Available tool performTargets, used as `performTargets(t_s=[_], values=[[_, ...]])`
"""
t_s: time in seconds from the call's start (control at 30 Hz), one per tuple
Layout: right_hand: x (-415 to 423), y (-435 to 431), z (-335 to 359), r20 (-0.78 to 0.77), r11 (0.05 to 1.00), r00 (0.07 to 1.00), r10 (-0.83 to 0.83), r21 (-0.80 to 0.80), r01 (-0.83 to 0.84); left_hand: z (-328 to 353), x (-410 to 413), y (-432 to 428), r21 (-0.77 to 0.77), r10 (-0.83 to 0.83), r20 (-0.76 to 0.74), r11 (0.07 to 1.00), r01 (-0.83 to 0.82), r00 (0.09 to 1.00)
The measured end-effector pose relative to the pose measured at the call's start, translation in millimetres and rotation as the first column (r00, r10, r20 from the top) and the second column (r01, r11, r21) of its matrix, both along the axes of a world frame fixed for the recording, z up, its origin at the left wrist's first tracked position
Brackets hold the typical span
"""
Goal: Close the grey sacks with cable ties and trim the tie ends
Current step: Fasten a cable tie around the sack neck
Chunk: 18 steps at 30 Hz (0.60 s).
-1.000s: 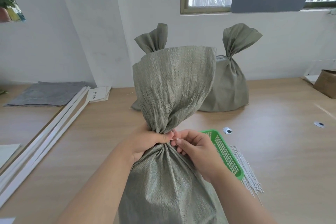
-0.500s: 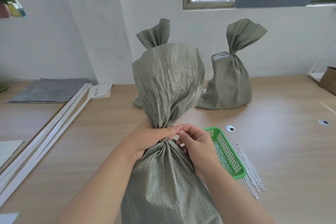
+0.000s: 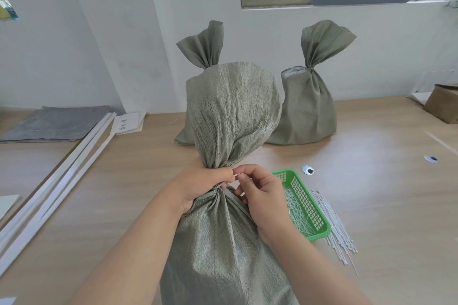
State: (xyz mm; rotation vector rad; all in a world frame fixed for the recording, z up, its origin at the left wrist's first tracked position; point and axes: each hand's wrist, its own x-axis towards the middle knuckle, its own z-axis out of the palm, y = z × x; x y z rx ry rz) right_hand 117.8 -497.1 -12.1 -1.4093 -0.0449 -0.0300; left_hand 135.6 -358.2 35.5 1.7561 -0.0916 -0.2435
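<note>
Grey sack (image 3: 223,242) stands on the table (image 3: 371,181) in front of you, neck gathered; the rear left sack (image 3: 203,44) and rear right sack (image 3: 307,111) look already tied. Your left hand (image 3: 200,183) grips the neck. Your right hand (image 3: 262,195) pinches the white cable tie (image 3: 235,175) just beside your left fingertips (image 3: 229,171); tightening and trimming remain.
</note>
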Motion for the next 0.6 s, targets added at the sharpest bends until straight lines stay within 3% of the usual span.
performTargets(t_s=[0.6], values=[[-1.8,2.2,-1.1,0.035,0.998,0.999,-0.032,-0.051,0.034,-3.9,4.7,-0.6,0.086,0.043,-0.012,0.995,-0.042,0.999]])
